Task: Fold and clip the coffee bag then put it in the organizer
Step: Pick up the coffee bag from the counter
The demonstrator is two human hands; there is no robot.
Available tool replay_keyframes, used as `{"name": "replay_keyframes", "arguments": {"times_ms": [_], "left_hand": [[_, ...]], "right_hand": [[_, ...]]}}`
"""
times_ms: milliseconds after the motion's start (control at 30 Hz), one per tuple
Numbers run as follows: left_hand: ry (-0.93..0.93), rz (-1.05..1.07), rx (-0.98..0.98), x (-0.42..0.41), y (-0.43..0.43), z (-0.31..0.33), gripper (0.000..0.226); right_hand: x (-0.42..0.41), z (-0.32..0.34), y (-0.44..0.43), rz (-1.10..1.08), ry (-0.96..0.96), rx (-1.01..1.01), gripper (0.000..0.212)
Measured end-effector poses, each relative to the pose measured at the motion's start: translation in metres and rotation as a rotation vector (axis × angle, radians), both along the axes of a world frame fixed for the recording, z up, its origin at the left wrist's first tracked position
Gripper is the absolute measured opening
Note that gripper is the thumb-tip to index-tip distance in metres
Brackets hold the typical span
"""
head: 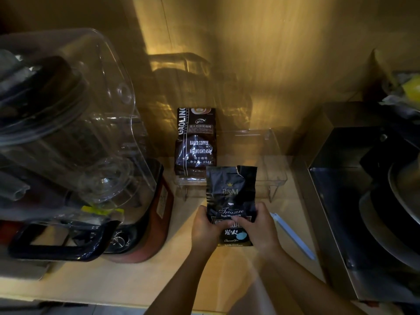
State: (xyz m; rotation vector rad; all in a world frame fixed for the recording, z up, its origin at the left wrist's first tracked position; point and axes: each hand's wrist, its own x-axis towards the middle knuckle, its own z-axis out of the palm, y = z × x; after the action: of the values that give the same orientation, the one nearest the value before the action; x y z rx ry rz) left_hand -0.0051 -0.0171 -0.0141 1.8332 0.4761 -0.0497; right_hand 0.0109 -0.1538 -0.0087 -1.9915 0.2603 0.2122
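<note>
A black coffee bag (pixel 229 196) with a torn, open top stands upright on the wooden counter. My left hand (pixel 205 228) grips its lower left side, and my right hand (pixel 259 226) holds its lower right side, thumbs across the front. A pale blue bag clip (pixel 293 235) lies on the counter just right of my right hand. Behind the bag sits a clear plastic organizer (pixel 276 173), with a brown coffee bag (pixel 196 142) standing in its left part.
A large blender with a clear cover (pixel 75 137) and red base fills the left side. A steel appliance (pixel 363 201) stands at the right. The counter's front edge (pixel 113 292) runs along the bottom. A wall rises behind the organizer.
</note>
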Motion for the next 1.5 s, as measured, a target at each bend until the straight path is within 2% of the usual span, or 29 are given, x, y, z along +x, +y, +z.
{"name": "replay_keyframes", "arguments": {"times_ms": [167,200,300,333,433,500,567,700,767,900,1000,1133,1233,1333,1433,1467,1500], "left_hand": [[-0.075,0.058,-0.078,0.002,0.002,0.007,0.011],[-0.071,0.078,-0.111,0.003,0.002,0.009,0.010],[-0.051,0.149,-0.202,0.005,0.006,0.011,0.036],[-0.042,0.148,-0.217,0.005,0.007,0.012,0.037],[0.006,0.072,-0.224,0.007,0.006,0.015,0.021],[0.031,0.071,-0.130,0.005,-0.001,0.016,0.028],[0.017,0.153,0.057,0.002,-0.009,0.015,0.028],[-0.037,0.236,0.267,0.004,-0.009,0.015,0.029],[-0.049,0.226,0.241,0.008,-0.001,0.017,0.030],[-0.112,0.211,-0.202,0.009,0.015,0.027,0.024],[-0.085,0.159,-0.264,0.011,0.023,0.031,0.022],[-0.068,0.047,-0.295,0.016,0.030,0.034,0.046],[-0.077,-0.097,-0.227,0.017,0.034,0.036,0.031],[-0.131,-0.123,-0.198,0.018,0.037,0.037,0.013],[-0.157,-0.024,-0.007,0.020,0.034,0.026,0.022],[-0.154,0.060,0.001,0.019,0.030,0.022,0.028],[-0.150,0.145,-0.072,0.017,0.025,0.022,0.032]], "right_hand": [[0.001,0.001,0.000,-0.060,-0.049,-0.021,0.021],[0.001,0.001,-0.002,-0.068,-0.058,0.003,0.019],[0.002,0.004,-0.007,-0.075,-0.043,0.096,0.016],[0.003,0.005,-0.008,-0.076,-0.031,0.127,0.016],[0.004,0.009,-0.004,-0.083,0.010,0.184,0.023],[0.003,0.009,0.003,-0.085,-0.004,0.110,0.030],[0.000,0.010,0.010,-0.122,-0.059,-0.045,0.033],[0.003,0.012,0.008,-0.150,-0.174,-0.160,0.027],[0.010,0.009,-0.001,-0.148,-0.147,-0.073,0.033],[0.013,0.007,-0.014,-0.177,-0.087,0.333,0.028],[0.016,0.007,-0.023,-0.208,-0.081,0.470,0.026],[0.023,0.013,-0.031,-0.060,-0.029,0.531,0.028],[0.029,0.017,-0.038,0.141,0.010,0.440,0.027],[0.035,0.019,-0.039,0.177,-0.069,0.322,0.015],[0.035,0.017,-0.032,0.127,-0.217,0.221,0.020],[0.034,0.014,-0.029,0.100,-0.274,0.174,0.018],[0.031,0.010,-0.025,0.062,-0.316,0.145,0.018]]}}
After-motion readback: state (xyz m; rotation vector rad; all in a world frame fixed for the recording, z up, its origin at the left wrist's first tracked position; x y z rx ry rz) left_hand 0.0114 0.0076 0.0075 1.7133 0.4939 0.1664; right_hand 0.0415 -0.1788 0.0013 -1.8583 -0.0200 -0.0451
